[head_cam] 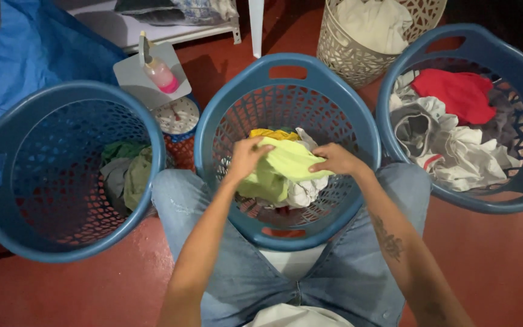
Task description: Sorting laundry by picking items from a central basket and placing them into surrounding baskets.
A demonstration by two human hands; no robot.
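Garment, lime-green [286,166]: held over the middle blue basket [286,66], between both hands. Left hand [246,157] pinching the cloth's upper left edge, fingers closed on the fabric; right hand [337,160] gripping the right edge, fingers curled under.

Middle basket contents: yellow piece [272,134] at the back, white cloth [302,192] beneath the green one, more below but too shaded to tell. Roughly a shallow layer, bottom lattice visible in places.

Left blue basket [62,175]: few items only, dull green and grey clothes [127,172] bunched against the right wall; mostly bare mesh.

Right blue basket [485,42]: fullest of the three; red garment [458,94] on top, white and grey clothes [449,145] heaped under it.

Judged progress: sorting partway through, some pieces placed left and right, several left in the middle.

Surroundings: beige lattice hamper [346,54] behind, holding pale cloth. Pink spray bottle [158,72] lying on a white board [131,79], between left and middle baskets. Blue bag [49,48] at far left. Red floor [491,260] under everything. Knees in blue jeans [346,272] either side of the middle basket.

Obstructions: none between hands and the side baskets; board and bottle close to the left basket's rim, not touching the hands.
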